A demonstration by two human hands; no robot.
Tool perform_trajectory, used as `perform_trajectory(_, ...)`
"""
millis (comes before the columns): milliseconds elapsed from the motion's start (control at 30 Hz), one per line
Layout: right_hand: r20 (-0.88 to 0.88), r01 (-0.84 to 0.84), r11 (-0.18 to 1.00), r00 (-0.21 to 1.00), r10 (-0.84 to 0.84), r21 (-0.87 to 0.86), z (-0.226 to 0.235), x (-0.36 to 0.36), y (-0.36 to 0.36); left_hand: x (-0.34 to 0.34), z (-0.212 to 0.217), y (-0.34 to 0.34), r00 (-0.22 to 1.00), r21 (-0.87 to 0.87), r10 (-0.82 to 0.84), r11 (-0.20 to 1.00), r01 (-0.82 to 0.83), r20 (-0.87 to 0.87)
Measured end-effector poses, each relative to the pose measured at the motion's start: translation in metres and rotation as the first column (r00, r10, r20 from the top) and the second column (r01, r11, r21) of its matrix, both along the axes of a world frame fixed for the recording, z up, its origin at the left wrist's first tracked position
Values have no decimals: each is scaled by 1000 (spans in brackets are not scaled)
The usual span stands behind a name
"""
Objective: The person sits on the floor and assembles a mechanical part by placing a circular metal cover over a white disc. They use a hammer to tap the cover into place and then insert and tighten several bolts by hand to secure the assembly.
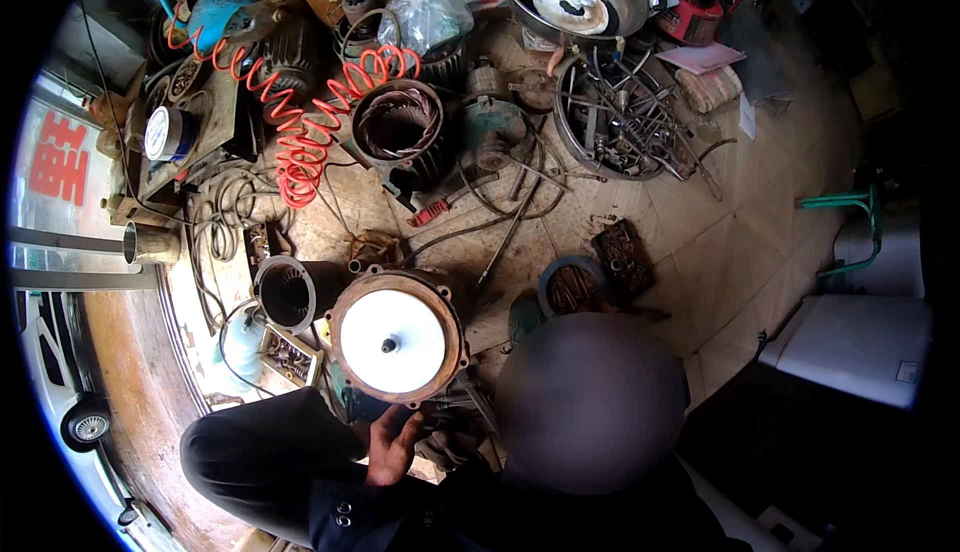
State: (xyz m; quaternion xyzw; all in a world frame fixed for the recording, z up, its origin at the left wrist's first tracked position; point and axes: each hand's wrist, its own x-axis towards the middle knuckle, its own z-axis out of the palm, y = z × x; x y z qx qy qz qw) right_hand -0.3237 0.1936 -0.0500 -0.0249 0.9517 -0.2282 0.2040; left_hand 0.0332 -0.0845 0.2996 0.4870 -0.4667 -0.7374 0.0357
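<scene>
My left hand (393, 446) is at the near edge of a round rusty metal housing (350, 384) with bolt lugs around its rim. Its thumb and a finger stand apart close under the lower lug, and I see nothing held between them. A white disc (385, 337) with a dark shaft end in its middle covers the top of the housing. My right hand does not show; a large blurred dark round shape (590, 402) hides that side. Beyond this shape stands a round tray (546, 285) of long bolts or rods, partly covered.
A hollow cylinder (312, 297) and a box of small parts (290, 355) stand left of the housing. A wound motor stator (398, 124), a coiled red hose (300, 157) and a basin of tools (572, 142) lie farther off. Cables and rods cross the tiled floor.
</scene>
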Motion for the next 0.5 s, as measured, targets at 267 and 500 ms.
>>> perform_trajectory(267, -236, 19, 999, 971, -28, -41, 62, -31, 11, -6, -7, 3, 994, -58, -94, 994, 91, -53)
perform_trajectory(500, -129, 16, 879, 988, -88, -476, 265, -112, -36, 9, 16, 3, 984, -153, -81, 987, 57, -161)
